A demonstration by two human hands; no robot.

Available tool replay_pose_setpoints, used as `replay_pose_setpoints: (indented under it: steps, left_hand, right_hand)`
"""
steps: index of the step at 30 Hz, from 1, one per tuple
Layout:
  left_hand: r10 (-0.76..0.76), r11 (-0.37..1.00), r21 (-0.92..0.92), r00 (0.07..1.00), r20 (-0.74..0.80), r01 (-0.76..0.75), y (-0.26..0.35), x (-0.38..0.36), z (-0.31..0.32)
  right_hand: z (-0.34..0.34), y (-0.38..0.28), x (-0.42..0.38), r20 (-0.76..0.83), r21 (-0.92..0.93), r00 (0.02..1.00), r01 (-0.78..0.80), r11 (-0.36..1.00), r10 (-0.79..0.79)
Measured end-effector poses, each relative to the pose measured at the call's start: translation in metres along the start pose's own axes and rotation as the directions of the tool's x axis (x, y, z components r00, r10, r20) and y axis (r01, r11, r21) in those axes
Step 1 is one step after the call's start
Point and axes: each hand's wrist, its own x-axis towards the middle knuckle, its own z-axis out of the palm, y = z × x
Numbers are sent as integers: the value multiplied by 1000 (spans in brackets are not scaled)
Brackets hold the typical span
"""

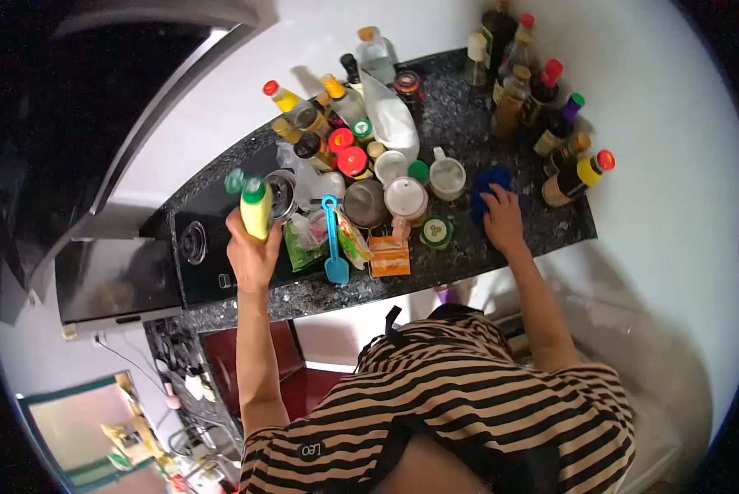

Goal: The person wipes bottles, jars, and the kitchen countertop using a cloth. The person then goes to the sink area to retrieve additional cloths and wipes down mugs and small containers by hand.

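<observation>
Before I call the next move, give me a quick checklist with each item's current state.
1. Left hand has a grip on the yellow bottle: ok, wrapped around its lower part.
2. Bottle's green cap closed: cannot tell; the opening isn't clear from here.
3. Right hand on the blue cloth: ok, fingers resting over it.
4. Free room on the middle of the counter: not ok, crowded with jars, packets and the blue spatula.
5. Burner at the far left off: cannot tell, no flame or knob setting is readable.
</observation>
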Motion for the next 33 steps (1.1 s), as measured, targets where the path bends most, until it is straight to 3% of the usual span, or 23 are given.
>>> replay_pose_setpoints:
  steps: [2,6,7,8,13,16,22,33]
  left_hand:
    - [11,991,131,982,187,-36,59,28,-9]
    - [262,896,216,857,444,-387,120,72,20]
    - [271,853,288,841,468,-436,136,79,31]
    - [176,845,339,812,556,-415,153,89,40]
    - [371,721,358,766,525,-594,176,116,90]
    - [280,649,436,729,625,-623,193,128,108]
    - [338,585,422,681,650,-693,190,134,140]
    - [250,615,461,712,656,-640,196,128,146]
  right_hand:
    - [1,2,7,-5,16,1000,-6,1000,6]
    - [2,1,26,24,-4,996,-87,996,87]
    - [4,4,32,20,-12,995,-96,995,96]
    - [7,8,36,17,-21,994,-106,994,107]
    - [8,14,49,37,5,987,-156,988,156]
    - [5,16,50,68,39,981,-182,982,179]
    - [2,14,52,79,80,972,-227,971,221]
    - [2,15,57,100,73,969,-234,969,226]
